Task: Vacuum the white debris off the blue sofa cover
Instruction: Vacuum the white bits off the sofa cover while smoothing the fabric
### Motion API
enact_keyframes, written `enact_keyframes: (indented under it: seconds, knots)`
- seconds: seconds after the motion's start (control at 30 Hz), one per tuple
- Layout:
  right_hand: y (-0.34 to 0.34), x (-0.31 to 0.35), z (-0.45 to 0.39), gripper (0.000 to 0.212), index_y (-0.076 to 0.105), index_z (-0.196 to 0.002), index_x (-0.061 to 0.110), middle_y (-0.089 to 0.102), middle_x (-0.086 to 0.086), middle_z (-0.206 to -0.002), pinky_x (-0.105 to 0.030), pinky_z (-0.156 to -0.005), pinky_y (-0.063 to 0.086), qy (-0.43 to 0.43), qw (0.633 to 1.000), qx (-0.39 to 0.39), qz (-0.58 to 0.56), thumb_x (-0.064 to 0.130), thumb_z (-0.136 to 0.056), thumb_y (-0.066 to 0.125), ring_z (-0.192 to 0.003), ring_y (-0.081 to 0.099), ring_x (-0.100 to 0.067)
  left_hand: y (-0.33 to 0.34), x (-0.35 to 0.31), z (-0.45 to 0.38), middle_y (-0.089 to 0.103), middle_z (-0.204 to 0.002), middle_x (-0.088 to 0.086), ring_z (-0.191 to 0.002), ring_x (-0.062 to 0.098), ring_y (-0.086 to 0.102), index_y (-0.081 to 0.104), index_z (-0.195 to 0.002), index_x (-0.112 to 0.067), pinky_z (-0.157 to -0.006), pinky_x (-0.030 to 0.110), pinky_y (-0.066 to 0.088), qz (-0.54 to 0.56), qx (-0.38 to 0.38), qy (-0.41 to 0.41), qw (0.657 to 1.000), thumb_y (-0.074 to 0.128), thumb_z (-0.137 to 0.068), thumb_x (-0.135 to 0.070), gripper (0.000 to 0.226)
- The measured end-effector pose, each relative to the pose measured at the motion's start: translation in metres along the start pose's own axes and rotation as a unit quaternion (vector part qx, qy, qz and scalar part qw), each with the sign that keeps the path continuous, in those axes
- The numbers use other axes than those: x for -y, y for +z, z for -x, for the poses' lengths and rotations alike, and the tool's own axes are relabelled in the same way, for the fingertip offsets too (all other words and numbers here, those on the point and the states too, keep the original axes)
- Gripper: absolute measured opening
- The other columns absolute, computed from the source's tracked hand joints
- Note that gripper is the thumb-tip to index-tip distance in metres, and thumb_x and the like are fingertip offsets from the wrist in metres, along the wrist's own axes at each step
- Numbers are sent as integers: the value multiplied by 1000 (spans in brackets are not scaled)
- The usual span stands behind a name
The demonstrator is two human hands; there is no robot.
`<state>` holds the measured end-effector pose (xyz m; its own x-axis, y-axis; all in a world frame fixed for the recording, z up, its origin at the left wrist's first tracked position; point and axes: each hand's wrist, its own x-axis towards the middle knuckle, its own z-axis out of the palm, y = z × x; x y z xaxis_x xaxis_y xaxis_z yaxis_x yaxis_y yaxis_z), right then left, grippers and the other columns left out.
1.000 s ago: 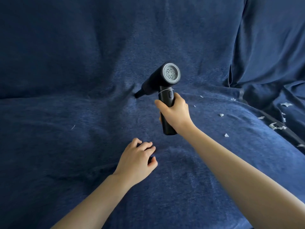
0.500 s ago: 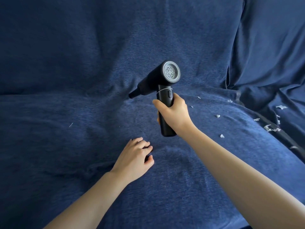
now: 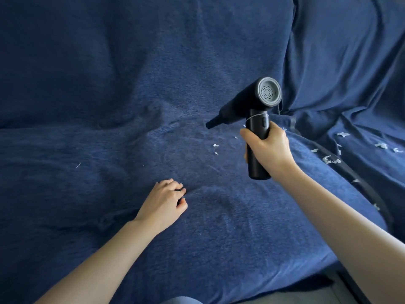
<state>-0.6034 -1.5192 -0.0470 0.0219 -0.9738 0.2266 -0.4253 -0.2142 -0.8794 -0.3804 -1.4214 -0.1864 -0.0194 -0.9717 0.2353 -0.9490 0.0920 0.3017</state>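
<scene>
A dark blue sofa cover drapes the seat and backrest. My right hand grips the handle of a black handheld vacuum. Its nozzle points down and left, just above the seat near the back crease. A few white scraps lie just below the nozzle tip. More white debris is scattered on the cover to the right of the vacuum. My left hand sits on the seat, its fingers curled into the fabric, and creases run out from it. A thin white fleck lies far left.
A dark gap runs along the right edge of the seat cushion, with rumpled cover beyond it. Grey floor shows at the bottom right past the seat's front edge.
My right hand has carried the vacuum to the right along the back crease, towards the white scraps. My left hand has stayed in place on the seat.
</scene>
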Motion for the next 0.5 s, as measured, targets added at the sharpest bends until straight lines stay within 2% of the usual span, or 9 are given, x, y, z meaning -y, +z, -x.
enact_keyframes:
  seconds: [0.07, 0.17, 0.23, 0.3, 0.4, 0.5]
  knots:
    - [-11, -5, 11, 24, 53, -86, 16, 67, -10, -71, -39, -62, 59, 15, 1000, 4, -1, 30, -86, 71, -48, 66, -20, -1, -2, 1, 64, -123, 4, -122, 24, 51, 68, -114, -8, -104, 46, 41, -1, -10, -3, 1000, 58, -89, -18, 29]
    - [-24, -9, 26, 22, 53, -84, 17, 67, -9, -68, -42, -63, 60, 29, 999, 6, -15, 29, -86, 72, -48, 66, -21, -4, -8, 2, 63, -123, 0, -123, 17, 49, 68, -115, -8, -99, 28, 40, 1, -23, -12, 1000, 56, -90, -20, 30]
    - [-32, -10, 34, 21, 54, -85, 17, 66, -8, -68, -43, -63, 61, 33, 999, 9, -19, 29, -86, 72, -49, 67, -21, -3, -14, 3, 61, -124, -2, -124, 12, 47, 68, -115, -7, -93, 26, 45, 12, -29, -32, 999, 53, -92, -23, 32]
    - [-38, -9, 40, 20, 54, -85, 17, 66, -8, -68, -43, -63, 61, 32, 999, 17, -20, 28, -87, 72, -49, 67, -22, 0, -19, 2, 60, -122, -1, -118, 12, 53, 69, -108, -3, -88, 31, 51, 24, -33, -53, 998, 51, -92, -24, 32]
    - [-44, -8, 45, 20, 54, -86, 17, 65, -8, -68, -41, -59, 60, 33, 999, 33, -16, 27, -88, 72, -48, 66, -20, 6, -25, 1, 59, -115, 1, -99, 18, 62, 69, -93, 1, -77, 33, 53, 15, -45, -63, 997, 49, -94, -23, 32]
    - [-46, -11, 45, 20, 55, -89, 15, 66, -9, -69, -38, -58, 59, 37, 999, 37, -15, 27, -89, 72, -48, 66, -19, 8, -30, -1, 60, -104, 2, -75, 18, 60, 66, -87, 0, -61, 27, 48, -14, -61, -59, 996, 49, -94, -23, 30]
